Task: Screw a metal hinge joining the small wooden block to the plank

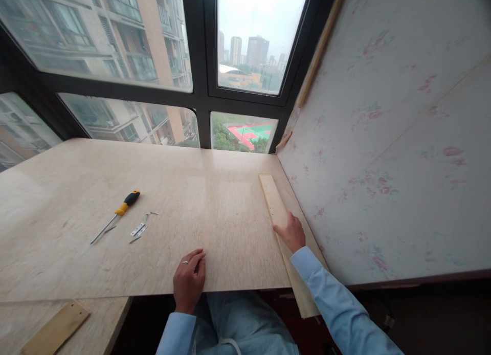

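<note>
A long pale wooden slat [273,201] lies along the right side of the marble table [192,201], running over the front edge. My right hand [291,233] rests on the slat near its middle, fingers curled down onto it. My left hand [188,279] lies at the table's front edge, fingers bent and pressed on the surface, holding nothing I can see. A ring shows on one finger.
A yellow-and-black screwdriver [115,216], a small metal hinge [138,230] and loose screws lie on the left of the table. A short wooden board [56,328] sits on a lower surface at bottom left. Windows stand behind; a flowered wall [383,140] closes the right.
</note>
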The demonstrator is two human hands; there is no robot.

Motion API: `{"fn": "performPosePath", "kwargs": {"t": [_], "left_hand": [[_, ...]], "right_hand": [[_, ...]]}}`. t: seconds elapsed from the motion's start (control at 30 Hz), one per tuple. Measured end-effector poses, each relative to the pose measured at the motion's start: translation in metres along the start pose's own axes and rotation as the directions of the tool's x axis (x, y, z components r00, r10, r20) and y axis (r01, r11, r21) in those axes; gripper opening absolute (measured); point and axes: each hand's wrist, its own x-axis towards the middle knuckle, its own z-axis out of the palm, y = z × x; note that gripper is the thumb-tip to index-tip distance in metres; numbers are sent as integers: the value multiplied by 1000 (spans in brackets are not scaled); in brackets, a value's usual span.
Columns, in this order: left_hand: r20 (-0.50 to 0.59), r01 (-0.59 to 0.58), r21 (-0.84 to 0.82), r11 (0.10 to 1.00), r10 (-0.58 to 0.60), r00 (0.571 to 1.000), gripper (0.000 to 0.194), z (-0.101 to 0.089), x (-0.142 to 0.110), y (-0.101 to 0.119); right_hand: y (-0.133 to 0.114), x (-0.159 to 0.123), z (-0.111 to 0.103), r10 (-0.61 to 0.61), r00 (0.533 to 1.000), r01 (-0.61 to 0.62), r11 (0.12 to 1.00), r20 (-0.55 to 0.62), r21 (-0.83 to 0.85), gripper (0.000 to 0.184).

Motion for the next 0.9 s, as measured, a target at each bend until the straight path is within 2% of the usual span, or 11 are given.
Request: {"fn": "performPosePath", "kwargs": {"t": [0.27, 0.37, 0.43, 0.47, 0.53, 0.6, 0.63, 0.7, 0.8, 0.83, 0.9], "left_hand": [[16, 83, -13, 996, -83, 996, 21, 4, 0, 2], [32, 147, -30, 989, -146, 989, 21, 4, 0, 6], [40, 183, -41, 982, -181, 983, 22, 4, 0, 10], [49, 194, -42, 980, -192, 980, 22, 4, 0, 11], [74, 208, -43, 977, -204, 976, 24, 4, 0, 13], [95, 212, -41, 976, -208, 974, 23, 4, -1, 14], [97, 218, -40, 975, -214, 972, 22, 4, -1, 15], [90, 228, -43, 973, -224, 971, 20, 5, 0, 17], [91, 231, -50, 972, -226, 970, 20, 5, 0, 19], [97, 236, -49, 970, -231, 968, 21, 5, -1, 19], [127, 268, -47, 962, -260, 957, 19, 5, -3, 19]], "right_hand": [[-10, -7, -7, 1, 998, 7, 992, 61, -122, 64], [-5, -7, -7, -21, 995, 33, 992, 100, -125, 63], [3, -3, -7, -66, 991, 75, 994, 114, -80, 68], [7, 0, -7, -108, 992, 110, 993, 69, -31, 74], [6, 10, -10, -218, 963, 236, 966, -156, 108, 78], [-10, 19, -16, -339, 871, 433, 871, -356, 231, 73], [-26, 21, -20, -397, 820, 527, 806, -413, 271, 71], [-72, 15, -27, -526, 718, 685, 649, -455, 331, 69], [-162, -18, -28, -747, 536, 829, 377, -393, 414, 64], [-193, -34, -25, -814, 460, 849, 286, -355, 444, 64], [-252, -68, -12, -926, 271, 852, 104, -263, 514, 67]]}}
